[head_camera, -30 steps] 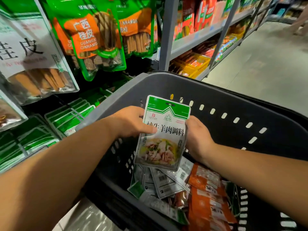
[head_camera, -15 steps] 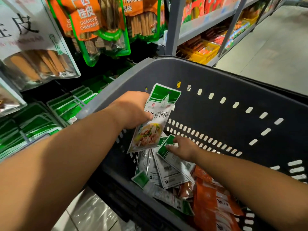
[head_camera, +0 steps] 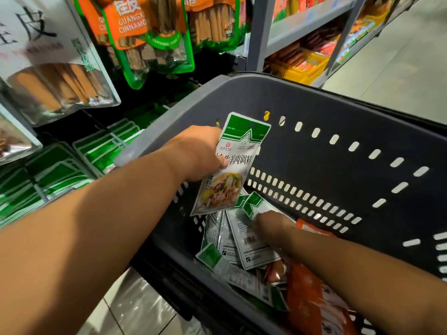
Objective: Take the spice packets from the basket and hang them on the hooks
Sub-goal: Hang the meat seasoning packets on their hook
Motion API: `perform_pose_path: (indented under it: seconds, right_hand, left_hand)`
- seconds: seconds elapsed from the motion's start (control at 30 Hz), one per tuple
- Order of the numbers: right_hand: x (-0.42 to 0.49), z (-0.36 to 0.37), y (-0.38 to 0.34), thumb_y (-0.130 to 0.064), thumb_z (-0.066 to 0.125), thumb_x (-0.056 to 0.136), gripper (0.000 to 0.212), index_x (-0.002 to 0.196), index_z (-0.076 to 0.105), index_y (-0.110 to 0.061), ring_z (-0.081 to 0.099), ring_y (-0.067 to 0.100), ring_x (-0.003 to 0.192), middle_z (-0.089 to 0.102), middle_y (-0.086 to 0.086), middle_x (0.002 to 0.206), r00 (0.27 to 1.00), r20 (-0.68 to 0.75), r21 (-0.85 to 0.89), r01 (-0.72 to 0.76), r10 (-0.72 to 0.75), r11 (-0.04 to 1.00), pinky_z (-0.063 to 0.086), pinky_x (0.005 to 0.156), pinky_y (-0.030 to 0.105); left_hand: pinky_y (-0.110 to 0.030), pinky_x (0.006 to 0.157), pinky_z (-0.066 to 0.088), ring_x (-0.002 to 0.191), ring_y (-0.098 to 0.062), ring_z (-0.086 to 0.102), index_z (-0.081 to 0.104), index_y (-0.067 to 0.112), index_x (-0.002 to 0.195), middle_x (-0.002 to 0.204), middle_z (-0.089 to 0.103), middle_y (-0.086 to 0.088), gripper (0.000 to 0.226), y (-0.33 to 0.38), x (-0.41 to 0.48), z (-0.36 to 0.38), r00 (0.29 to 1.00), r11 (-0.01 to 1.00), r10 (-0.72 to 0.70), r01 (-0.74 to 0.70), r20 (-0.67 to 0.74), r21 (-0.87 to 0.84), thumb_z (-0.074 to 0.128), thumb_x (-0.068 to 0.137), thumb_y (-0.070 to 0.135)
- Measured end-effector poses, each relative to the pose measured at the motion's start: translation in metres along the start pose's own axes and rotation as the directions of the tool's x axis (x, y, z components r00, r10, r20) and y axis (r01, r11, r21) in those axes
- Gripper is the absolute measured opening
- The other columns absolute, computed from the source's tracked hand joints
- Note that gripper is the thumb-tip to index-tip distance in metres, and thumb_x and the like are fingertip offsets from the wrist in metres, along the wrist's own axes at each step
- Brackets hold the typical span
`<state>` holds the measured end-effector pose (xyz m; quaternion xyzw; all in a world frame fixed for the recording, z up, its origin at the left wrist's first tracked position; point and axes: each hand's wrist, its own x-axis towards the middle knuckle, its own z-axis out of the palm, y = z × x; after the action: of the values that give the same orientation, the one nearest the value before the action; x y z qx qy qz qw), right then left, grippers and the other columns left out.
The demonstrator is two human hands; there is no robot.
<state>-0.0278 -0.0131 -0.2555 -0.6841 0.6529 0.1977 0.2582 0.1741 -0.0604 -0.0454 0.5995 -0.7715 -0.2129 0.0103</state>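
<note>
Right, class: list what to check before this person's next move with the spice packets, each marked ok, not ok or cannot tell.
1. Left hand grips the green-and-white foil spice packet: ok.
2. That packet's top edge is free of fingers: ok.
3. Right hand holds a face-down packet in the grey plastic basket: cannot tell, blurred.
4. Hanging green packets leave room for more: cannot tell.

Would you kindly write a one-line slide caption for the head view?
Left hand holds a green-and-white seasoning packet over the grey basket; right hand touches loose packets inside.
</note>
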Motion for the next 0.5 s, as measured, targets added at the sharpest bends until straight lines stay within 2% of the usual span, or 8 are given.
perform_pose_path:
  seconds: [0.1, 0.17, 0.3, 0.4, 0.47, 0.5]
  right_hand:
    - [-0.009, -0.005, 0.011, -0.023, 0.042, 0.105, 0.028, 0.116, 0.065, -0.013, 0.068, 0.027, 0.105, 0.069, 0.009, 0.114, 1.0, -0.02, 0.015, -0.002, 0.002, 1.0, 0.052, 0.082, 0.034]
    - [-0.02, -0.012, 0.019, -0.018, 0.041, 0.108, 0.028, 0.117, 0.065, -0.006, 0.067, 0.029, 0.107, 0.068, 0.012, 0.114, 0.998, -0.059, 0.096, 0.008, -0.002, 0.995, 0.049, 0.08, 0.031]
    - [-0.041, -0.033, 0.027, -0.017, 0.038, 0.11, 0.03, 0.118, 0.061, 0.001, 0.063, 0.036, 0.11, 0.066, 0.019, 0.115, 0.983, -0.169, 0.399, 0.003, 0.071, 0.917, 0.044, 0.077, 0.028]
    - [-0.048, -0.052, 0.031, -0.017, 0.041, 0.108, 0.025, 0.113, 0.063, -0.007, 0.065, 0.032, 0.103, 0.069, 0.016, 0.112, 0.974, -0.196, 0.618, 0.031, 0.115, 0.785, 0.052, 0.079, 0.025]
    - [-0.05, -0.062, 0.036, -0.019, 0.049, 0.098, 0.021, 0.107, 0.067, -0.014, 0.068, 0.024, 0.098, 0.073, 0.006, 0.104, 0.953, -0.234, 0.768, 0.059, 0.194, 0.638, 0.056, 0.086, 0.035]
    - [-0.049, -0.065, 0.041, -0.02, 0.05, 0.09, 0.026, 0.107, 0.069, -0.014, 0.069, 0.024, 0.1, 0.075, 0.003, 0.103, 0.942, -0.257, 0.826, 0.097, 0.216, 0.555, 0.057, 0.091, 0.04]
  left_hand:
    - [-0.03, 0.083, 0.043, 0.102, -0.02, 0.061, 0.064, 0.026, 0.121, 0.12, 0.07, 0.004, 0.028, 0.002, -0.002, -0.001, 1.0, 1.0, 0.009, -0.009, 0.022, 0.005, 0.07, 0.095, 0.036]
    - [-0.03, 0.082, 0.042, 0.099, -0.019, 0.06, 0.065, 0.025, 0.121, 0.119, 0.07, 0.003, 0.028, 0.003, -0.003, -0.003, 0.999, 1.0, 0.013, -0.013, 0.036, 0.009, 0.069, 0.095, 0.037]
    - [-0.029, 0.081, 0.044, 0.099, -0.022, 0.062, 0.067, 0.023, 0.123, 0.118, 0.071, 0.001, 0.029, 0.005, -0.005, -0.005, 0.998, 0.999, 0.021, -0.022, 0.053, 0.032, 0.066, 0.097, 0.037]
    - [-0.033, 0.086, 0.05, 0.104, -0.025, 0.064, 0.068, 0.021, 0.12, 0.118, 0.071, -0.002, 0.027, 0.004, -0.005, -0.005, 0.999, 0.999, 0.01, -0.012, 0.046, 0.05, 0.062, 0.1, 0.038]
    - [-0.035, 0.086, 0.05, 0.105, -0.027, 0.063, 0.067, 0.017, 0.116, 0.115, 0.07, -0.005, 0.027, 0.004, -0.004, -0.004, 1.0, 0.999, -0.015, 0.014, 0.022, 0.041, 0.057, 0.103, 0.038]
    - [-0.035, 0.084, 0.049, 0.103, -0.028, 0.063, 0.067, 0.016, 0.112, 0.113, 0.07, -0.006, 0.026, 0.004, -0.004, -0.004, 1.0, 0.999, -0.029, 0.029, 0.002, 0.017, 0.053, 0.104, 0.037]
